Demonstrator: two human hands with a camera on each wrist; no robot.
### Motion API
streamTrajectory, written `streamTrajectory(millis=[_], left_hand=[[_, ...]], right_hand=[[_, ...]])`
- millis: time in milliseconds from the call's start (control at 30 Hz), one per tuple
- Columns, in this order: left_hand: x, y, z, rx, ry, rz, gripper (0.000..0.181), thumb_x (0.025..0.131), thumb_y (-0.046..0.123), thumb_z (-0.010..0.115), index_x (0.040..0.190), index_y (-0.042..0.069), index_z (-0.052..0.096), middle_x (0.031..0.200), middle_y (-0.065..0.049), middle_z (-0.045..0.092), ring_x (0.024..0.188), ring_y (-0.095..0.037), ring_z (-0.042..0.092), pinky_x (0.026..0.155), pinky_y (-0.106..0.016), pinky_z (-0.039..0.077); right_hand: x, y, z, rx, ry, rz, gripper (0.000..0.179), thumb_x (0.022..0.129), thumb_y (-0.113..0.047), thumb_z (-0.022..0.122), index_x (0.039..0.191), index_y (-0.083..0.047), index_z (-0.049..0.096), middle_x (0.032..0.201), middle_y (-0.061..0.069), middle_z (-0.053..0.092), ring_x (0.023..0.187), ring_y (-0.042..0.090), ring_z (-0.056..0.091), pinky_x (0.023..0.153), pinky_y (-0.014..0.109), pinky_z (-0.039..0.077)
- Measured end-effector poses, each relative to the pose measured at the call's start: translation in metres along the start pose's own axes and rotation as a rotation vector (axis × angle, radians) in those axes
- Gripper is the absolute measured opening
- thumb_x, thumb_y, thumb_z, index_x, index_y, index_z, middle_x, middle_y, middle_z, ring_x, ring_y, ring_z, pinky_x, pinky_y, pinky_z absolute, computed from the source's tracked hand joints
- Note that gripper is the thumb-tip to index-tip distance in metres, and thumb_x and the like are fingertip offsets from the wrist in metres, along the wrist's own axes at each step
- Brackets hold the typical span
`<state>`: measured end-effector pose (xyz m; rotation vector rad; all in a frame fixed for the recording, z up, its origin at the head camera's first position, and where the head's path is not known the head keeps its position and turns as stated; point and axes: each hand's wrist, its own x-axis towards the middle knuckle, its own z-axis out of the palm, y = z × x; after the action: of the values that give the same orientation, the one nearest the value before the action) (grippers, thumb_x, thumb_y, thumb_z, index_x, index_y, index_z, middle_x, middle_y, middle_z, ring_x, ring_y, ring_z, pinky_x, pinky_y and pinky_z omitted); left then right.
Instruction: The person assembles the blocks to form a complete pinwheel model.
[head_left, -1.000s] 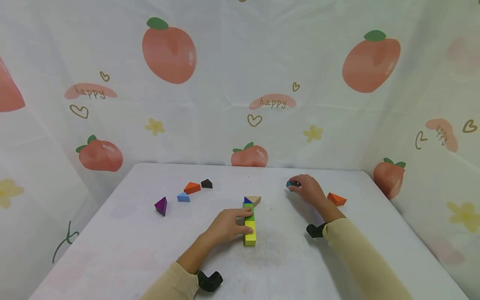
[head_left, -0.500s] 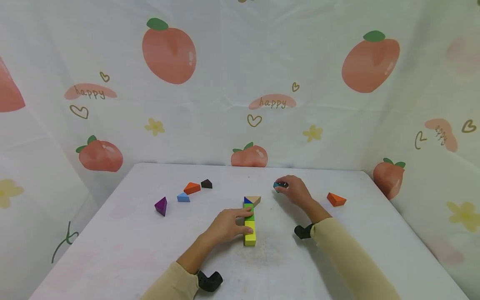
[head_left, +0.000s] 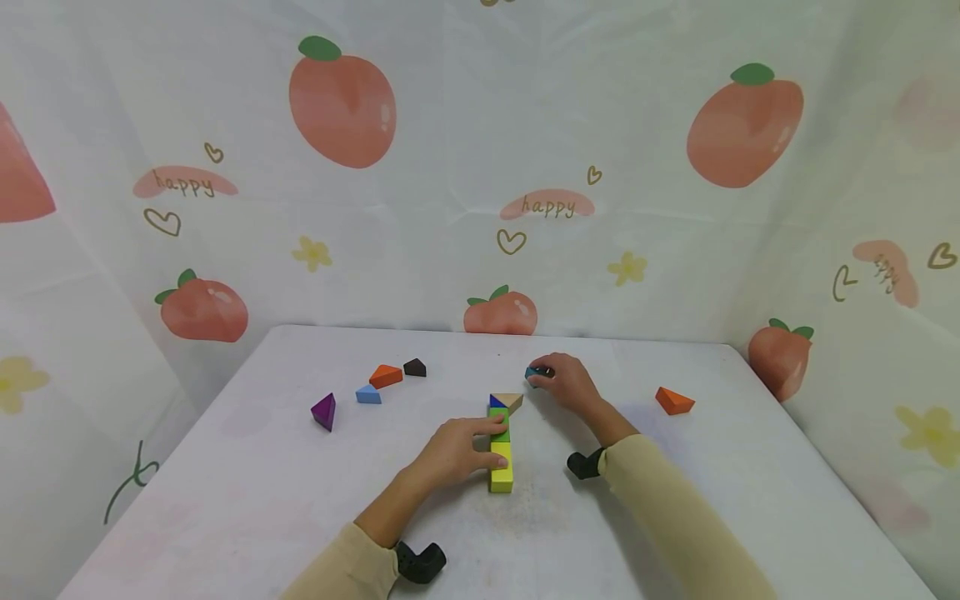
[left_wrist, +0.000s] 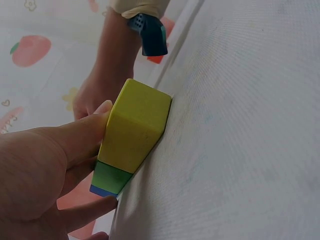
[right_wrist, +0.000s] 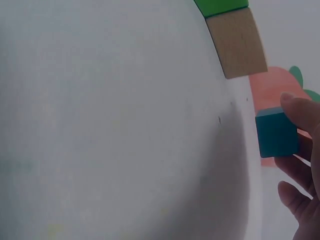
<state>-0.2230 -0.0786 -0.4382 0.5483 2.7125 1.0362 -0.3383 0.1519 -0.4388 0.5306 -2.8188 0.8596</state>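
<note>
A row of blocks runs away from me at the table's middle: a yellow block (head_left: pixel 501 480), a green block (head_left: pixel 499 435), then a dark blue triangle (head_left: pixel 496 402) beside a natural wood triangle (head_left: pixel 512 401). My left hand (head_left: pixel 452 451) rests against the row from the left, thumb on the yellow block and a straight finger on the green one. Beyond the row's far right end, my right hand (head_left: pixel 573 385) pinches a teal-blue block (right_wrist: pixel 277 134) between thumb and fingers. In the right wrist view this block is held above the table, apart from the wood triangle (right_wrist: pixel 237 42).
At the left lie a purple triangular block (head_left: pixel 324 412), a light blue block (head_left: pixel 368 395), an orange block (head_left: pixel 386 376) and a black block (head_left: pixel 415 367). Another orange triangular block (head_left: pixel 674 400) lies at the right. A printed cloth backdrop (head_left: pixel 420 258) stands behind the white table (head_left: pixel 225 500).
My right hand has moved left with the teal-blue block, from near the right orange block toward the row's far end. My left hand has stayed on the row.
</note>
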Motion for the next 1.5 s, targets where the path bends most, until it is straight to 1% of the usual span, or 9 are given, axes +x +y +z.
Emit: streamTrajectory(millis=[333,533,600,700,800,900,1033,1267,1500], left_hand=[[0.0,-0.001,0.0,0.008,0.006,-0.008,0.06,0.081,0.041,0.078,0.136,0.028,0.059,0.139,0.003,0.055,0.132,-0.027,0.045,0.102,-0.052,0.04],[0.0,0.0,0.001,0.002,0.0,-0.014,0.059,0.081,0.041,0.078,0.136,0.028,0.06,0.139,0.004,0.055,0.133,-0.026,0.044,0.103,-0.051,0.04],[0.001,0.0,0.001,0.0,-0.002,-0.016,0.059,0.081,0.041,0.078,0.135,0.028,0.06,0.139,0.004,0.055,0.133,-0.026,0.044,0.103,-0.051,0.04],[0.001,0.0,0.001,0.002,0.001,-0.016,0.059,0.081,0.041,0.078,0.135,0.028,0.06,0.139,0.004,0.055,0.133,-0.026,0.044,0.102,-0.051,0.041],[0.001,0.001,0.001,0.006,0.002,-0.017,0.059,0.081,0.041,0.078,0.136,0.028,0.06,0.139,0.003,0.054,0.133,-0.026,0.044,0.102,-0.051,0.041],[0.001,0.001,0.001,0.01,0.004,-0.015,0.059,0.081,0.041,0.078,0.135,0.028,0.06,0.139,0.003,0.055,0.132,-0.026,0.045,0.102,-0.051,0.041],[0.0,0.001,0.0,0.005,0.003,-0.012,0.059,0.081,0.041,0.078,0.135,0.027,0.06,0.139,0.002,0.055,0.132,-0.027,0.045,0.101,-0.052,0.041],[-0.001,0.001,0.0,0.004,-0.005,-0.012,0.06,0.081,0.04,0.078,0.136,0.028,0.059,0.139,0.004,0.055,0.132,-0.026,0.044,0.102,-0.051,0.041],[-0.002,0.002,-0.002,0.002,-0.002,-0.023,0.058,0.081,0.04,0.078,0.135,0.029,0.06,0.139,0.003,0.054,0.133,-0.026,0.044,0.102,-0.052,0.04]], right_hand=[[0.009,-0.011,0.011,-0.025,-0.026,0.024,0.025,0.087,-0.022,0.075,0.108,-0.008,0.073,0.106,0.006,0.069,0.097,0.023,0.059,0.09,0.04,0.05],[0.013,-0.016,0.016,-0.002,-0.068,0.052,0.025,0.089,-0.021,0.073,0.11,-0.007,0.073,0.109,0.007,0.069,0.099,0.023,0.059,0.093,0.041,0.049],[0.013,-0.018,0.016,-0.001,-0.077,0.058,0.026,0.089,-0.022,0.073,0.111,-0.008,0.073,0.108,0.006,0.068,0.098,0.023,0.059,0.092,0.04,0.05],[0.013,-0.02,0.015,-0.005,-0.08,0.08,0.026,0.09,-0.024,0.072,0.112,-0.009,0.072,0.103,0.004,0.068,0.093,0.02,0.058,0.086,0.036,0.051],[0.012,-0.02,0.013,0.01,-0.049,0.114,0.024,0.091,-0.023,0.07,0.11,-0.009,0.072,0.097,0.004,0.066,0.087,0.02,0.055,0.077,0.033,0.051],[0.01,-0.018,0.011,0.014,-0.006,0.141,0.02,0.092,-0.023,0.069,0.106,-0.009,0.073,0.092,0.004,0.065,0.084,0.021,0.054,0.072,0.032,0.05],[0.01,-0.017,0.011,0.006,-0.001,0.162,0.018,0.092,-0.023,0.069,0.102,-0.009,0.073,0.088,0.003,0.064,0.082,0.02,0.053,0.071,0.032,0.05],[0.01,-0.02,0.012,0.084,-0.038,0.183,0.017,0.094,-0.02,0.066,0.1,-0.007,0.073,0.089,0.002,0.066,0.081,0.02,0.054,0.071,0.032,0.051],[0.011,-0.026,0.014,0.094,-0.07,0.169,0.016,0.093,-0.022,0.068,0.098,-0.007,0.073,0.088,0.003,0.066,0.08,0.02,0.054,0.072,0.033,0.05]])
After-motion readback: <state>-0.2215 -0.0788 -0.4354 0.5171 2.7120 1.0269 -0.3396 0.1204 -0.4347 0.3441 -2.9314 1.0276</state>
